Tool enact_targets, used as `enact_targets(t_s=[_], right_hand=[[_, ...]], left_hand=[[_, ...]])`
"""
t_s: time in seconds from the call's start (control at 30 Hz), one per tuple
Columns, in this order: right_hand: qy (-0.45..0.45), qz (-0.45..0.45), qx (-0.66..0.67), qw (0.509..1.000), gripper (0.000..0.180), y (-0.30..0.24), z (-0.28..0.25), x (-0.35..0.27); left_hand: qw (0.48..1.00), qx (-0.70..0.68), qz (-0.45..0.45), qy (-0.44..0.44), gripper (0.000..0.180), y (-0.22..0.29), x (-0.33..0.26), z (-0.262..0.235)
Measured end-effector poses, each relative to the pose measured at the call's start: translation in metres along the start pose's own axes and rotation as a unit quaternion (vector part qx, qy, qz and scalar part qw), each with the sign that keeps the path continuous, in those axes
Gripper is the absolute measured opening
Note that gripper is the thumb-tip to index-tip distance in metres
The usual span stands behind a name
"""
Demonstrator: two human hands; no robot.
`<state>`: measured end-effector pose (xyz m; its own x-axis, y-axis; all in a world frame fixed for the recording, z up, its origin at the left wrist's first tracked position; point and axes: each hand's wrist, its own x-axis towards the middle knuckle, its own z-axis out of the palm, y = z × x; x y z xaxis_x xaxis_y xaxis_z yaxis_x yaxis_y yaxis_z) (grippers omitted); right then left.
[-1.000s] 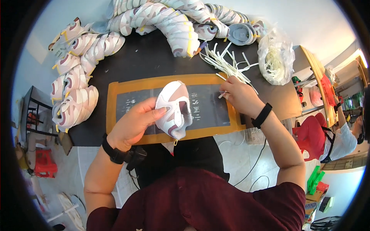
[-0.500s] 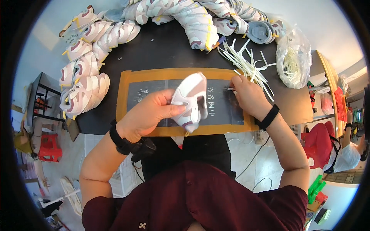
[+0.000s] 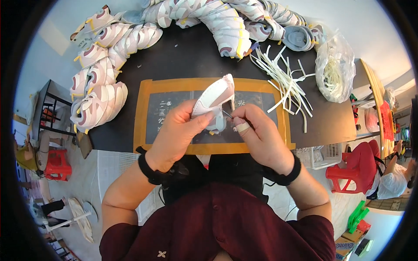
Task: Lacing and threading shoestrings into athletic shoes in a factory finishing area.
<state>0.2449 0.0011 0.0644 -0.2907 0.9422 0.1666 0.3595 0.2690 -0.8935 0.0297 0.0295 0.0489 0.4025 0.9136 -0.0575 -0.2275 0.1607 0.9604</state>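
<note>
My left hand (image 3: 177, 131) grips a shoe upper (image 3: 214, 95), seemingly unfinished, near the worktop's (image 3: 183, 58) front edge; my right hand (image 3: 266, 141) pinches a thin tool (image 3: 227, 115); white strips (image 3: 284, 82) lie unused.

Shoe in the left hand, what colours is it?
The shoe is white and dusty pink, best seen in the head view.

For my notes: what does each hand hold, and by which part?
Left hand: white and mauve shoe upper, by its side. Right hand: slim dark tool, its held end hidden.
</note>
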Motion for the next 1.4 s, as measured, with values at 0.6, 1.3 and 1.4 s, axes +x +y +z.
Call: enact_targets(t_s=[0.6,1.3,1.4], right_hand=[[0.091,0.013,0.023,0.995,0.011,0.007,0.017,0.0],[-0.014,0.018,-0.196,0.98,0.007,-0.029,-0.002,-0.038],[0.076,-0.018,-0.066,0.995,0.004,-0.016,-0.004,-0.044]], left_hand=[[0.916,0.306,0.235,0.109,0.027,-0.023,-0.002,0.021],[0.77,0.519,0.353,0.113,0.02,-0.018,-0.019,0.0],[0.957,0.147,0.145,0.203,0.026,-0.008,-0.011,-0.014]])
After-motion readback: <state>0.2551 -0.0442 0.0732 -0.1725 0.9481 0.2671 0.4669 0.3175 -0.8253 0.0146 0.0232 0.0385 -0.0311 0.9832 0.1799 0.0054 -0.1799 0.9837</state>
